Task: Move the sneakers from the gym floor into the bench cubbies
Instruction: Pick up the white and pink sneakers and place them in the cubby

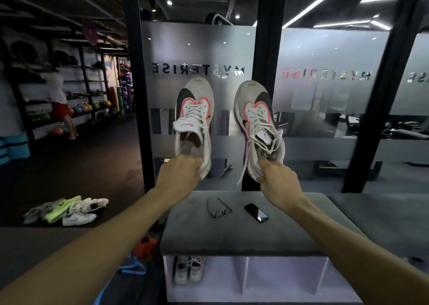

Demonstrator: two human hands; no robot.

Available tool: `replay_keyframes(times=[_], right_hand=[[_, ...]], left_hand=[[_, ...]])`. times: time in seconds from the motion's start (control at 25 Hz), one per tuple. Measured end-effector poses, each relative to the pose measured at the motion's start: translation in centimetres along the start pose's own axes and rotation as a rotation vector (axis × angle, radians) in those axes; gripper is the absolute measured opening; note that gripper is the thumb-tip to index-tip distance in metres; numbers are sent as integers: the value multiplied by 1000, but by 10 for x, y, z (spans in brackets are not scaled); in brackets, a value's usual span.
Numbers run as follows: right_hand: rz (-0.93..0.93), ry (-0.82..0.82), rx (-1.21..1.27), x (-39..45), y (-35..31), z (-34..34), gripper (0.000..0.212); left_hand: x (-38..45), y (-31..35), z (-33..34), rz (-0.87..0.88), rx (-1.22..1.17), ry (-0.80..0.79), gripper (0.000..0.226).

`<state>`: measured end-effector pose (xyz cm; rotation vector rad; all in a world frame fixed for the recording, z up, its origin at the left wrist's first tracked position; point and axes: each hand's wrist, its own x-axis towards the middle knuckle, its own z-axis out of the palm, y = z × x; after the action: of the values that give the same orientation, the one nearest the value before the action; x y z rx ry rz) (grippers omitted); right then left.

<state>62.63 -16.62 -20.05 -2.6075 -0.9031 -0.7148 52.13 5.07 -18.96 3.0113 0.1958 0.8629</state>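
I hold a pair of white sneakers with pink trim and black swooshes up in the air, toes pointing away. My left hand (180,173) grips the heel of the left sneaker (194,121). My right hand (277,177) grips the heel of the right sneaker (258,128). Both hang above the grey padded bench (290,235). Below its seat are white cubbies (285,279); the leftmost one holds a pair of grey-white sneakers (189,270). Several more sneakers (67,209), white, grey and neon green, lie in a pile on the dark floor to the left.
Black glasses (219,208) and a black phone (256,212) lie on the bench seat. Black posts and frosted glass panels stand right behind the bench. An orange and blue object (141,249) sits by the bench's left end. A person stands at far-left equipment racks.
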Motion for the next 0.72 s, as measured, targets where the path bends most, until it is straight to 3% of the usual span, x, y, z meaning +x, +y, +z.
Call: replay_keyframes(times=[0.24, 0.36, 0.72], right_hand=[[-30, -13, 18, 35, 61, 172, 18], [-42, 3, 21, 39, 86, 263, 10], [-23, -21, 48, -41, 131, 459, 13]], left_hand=[[40, -22, 161, -50, -8, 23, 28], [42, -30, 249, -61, -23, 26, 27], [-37, -51, 453, -35, -35, -32, 23]])
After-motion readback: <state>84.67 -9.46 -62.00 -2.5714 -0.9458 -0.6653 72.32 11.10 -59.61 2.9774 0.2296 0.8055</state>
